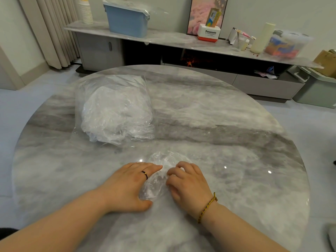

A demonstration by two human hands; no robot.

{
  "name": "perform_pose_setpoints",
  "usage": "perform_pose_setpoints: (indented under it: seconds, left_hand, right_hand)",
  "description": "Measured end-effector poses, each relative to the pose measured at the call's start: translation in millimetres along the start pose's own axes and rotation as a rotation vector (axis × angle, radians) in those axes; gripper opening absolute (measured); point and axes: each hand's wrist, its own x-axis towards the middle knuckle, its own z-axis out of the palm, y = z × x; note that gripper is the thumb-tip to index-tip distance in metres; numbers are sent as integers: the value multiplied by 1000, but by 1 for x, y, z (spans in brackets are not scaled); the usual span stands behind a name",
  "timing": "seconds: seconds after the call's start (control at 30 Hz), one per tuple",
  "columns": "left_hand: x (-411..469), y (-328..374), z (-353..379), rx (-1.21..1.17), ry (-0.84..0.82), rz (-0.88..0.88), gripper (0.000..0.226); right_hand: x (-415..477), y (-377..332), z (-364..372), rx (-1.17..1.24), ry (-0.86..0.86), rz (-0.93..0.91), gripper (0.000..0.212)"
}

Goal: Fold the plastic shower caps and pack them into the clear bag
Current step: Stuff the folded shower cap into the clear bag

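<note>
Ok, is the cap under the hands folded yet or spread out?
Partly folded: the shower cap is bunched into a narrow strip between the left hand and right hand, not spread. How many folds, cannot tell.

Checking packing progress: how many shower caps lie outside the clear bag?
1. The cap lies on the table, between the left hand and right hand, both touching it. The bag, further left, holds a crumpled mass; caps inside cannot be counted.
</note>
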Motion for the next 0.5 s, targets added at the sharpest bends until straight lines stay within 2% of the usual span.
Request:
perform_pose_setpoints:
  seconds: [0.13, 0.2, 0.27, 0.4, 0.5]
  left_hand:
    - [-3, 1, -4, 14, 55, 57, 95]
    - [-2, 5, -5, 104, 95, 66, 72]
    - [3, 5, -1, 150, 117, 90, 51]
    - [7, 2, 7, 153, 184, 77, 35]
    - [8, 1, 3, 129, 231, 31, 34]
  right_hand:
    - [2, 16, -11, -18, -124, 76, 31]
    - [3, 21, -13, -3, -160, 130, 32]
    - [3, 19, -13, 54, -125, 169, 30]
    - [1, -1, -13, 224, -117, 76, 41]
    - [-2, -15, -9, 219, -173, 23, 51]
